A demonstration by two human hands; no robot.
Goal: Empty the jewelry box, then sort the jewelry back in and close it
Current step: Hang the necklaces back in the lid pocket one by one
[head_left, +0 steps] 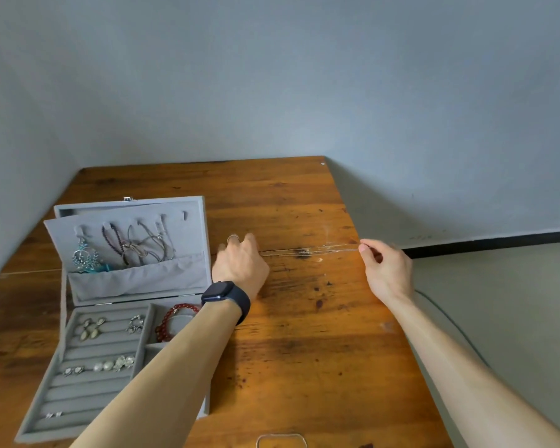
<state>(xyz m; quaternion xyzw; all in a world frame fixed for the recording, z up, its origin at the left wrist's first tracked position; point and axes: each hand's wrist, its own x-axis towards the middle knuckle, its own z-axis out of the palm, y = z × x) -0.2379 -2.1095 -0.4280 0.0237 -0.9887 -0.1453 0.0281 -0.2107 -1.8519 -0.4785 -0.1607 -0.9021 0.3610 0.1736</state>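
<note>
Grey jewelry box (136, 279), red bracelet (172, 321)

Views: one, a wide-angle camera worn on the person's head.
Position: above and behind both hands, over the near side of the table (304, 350).
Facing: forward and down; both forearms enter from the bottom edge.
Nearness: close; left hand (240, 266) and right hand (388, 270) sit mid-frame, with the thin chain (320, 248) between them near centre.
Left of the left hand: open jewelry box (130, 206), its near right corner covered by the forearm.
Beyond the hands: far table edge, then grey wall (272, 76) filling the upper half.
Right of the right hand: table edge, then floor (498, 302).
Distortion: straight edges bow toward the borders.
</note>
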